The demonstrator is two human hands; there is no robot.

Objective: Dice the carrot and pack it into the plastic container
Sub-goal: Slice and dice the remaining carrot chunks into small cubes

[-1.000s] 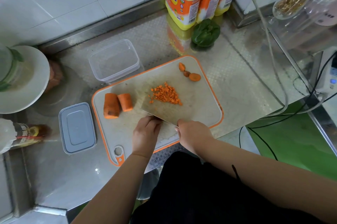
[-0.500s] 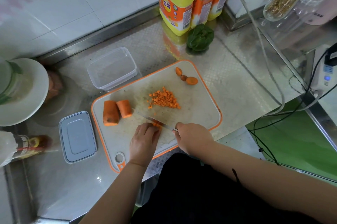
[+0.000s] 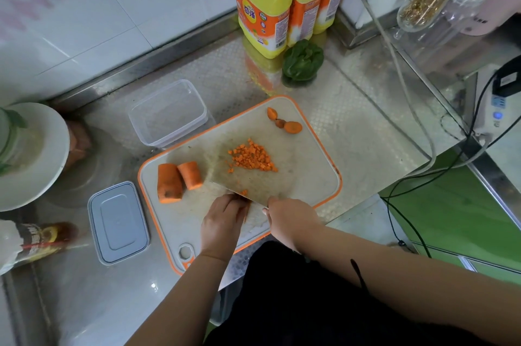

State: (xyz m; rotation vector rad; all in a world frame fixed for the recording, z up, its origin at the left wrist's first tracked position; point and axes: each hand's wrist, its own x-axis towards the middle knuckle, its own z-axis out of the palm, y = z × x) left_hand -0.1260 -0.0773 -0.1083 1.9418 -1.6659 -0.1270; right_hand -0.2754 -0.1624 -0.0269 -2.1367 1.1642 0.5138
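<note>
Fingers point(image 3: 225, 206) of the left hand point(image 3: 222, 221) are being curled down onto a carrot piece that is almost wholly hidden beneath them, only a sliver of orange showing at the knuckles. The knife point(image 3: 248, 176) is being held by the right hand point(image 3: 290, 219), whose fingers are being clenched round the handle; the handle itself is being hidden by the hand. The broad blade is being tilted over the board point(image 3: 310, 176), its edge just beside the left fingertips.

Dice point(image 3: 252, 158) are being kept in a loose heap at mid-board, partly seen through the blurred blade. Two chunks point(image 3: 179, 181) are lying uncut at the board's left end, touching each other, and the trimmed ends point(image 3: 284, 121) are lying at the far corner. The container point(image 3: 167, 113) is standing open and without carrot just beyond the board, its lid point(image 3: 118, 221) lying to the left.

Dicing is judged to be only partly done. A nick is being risked, since the edge is being worked so close to the knuckles, and a small, round-sided piece could be rolled under the blade. Dice could also be scattered off the board if swept carelessly.
</note>
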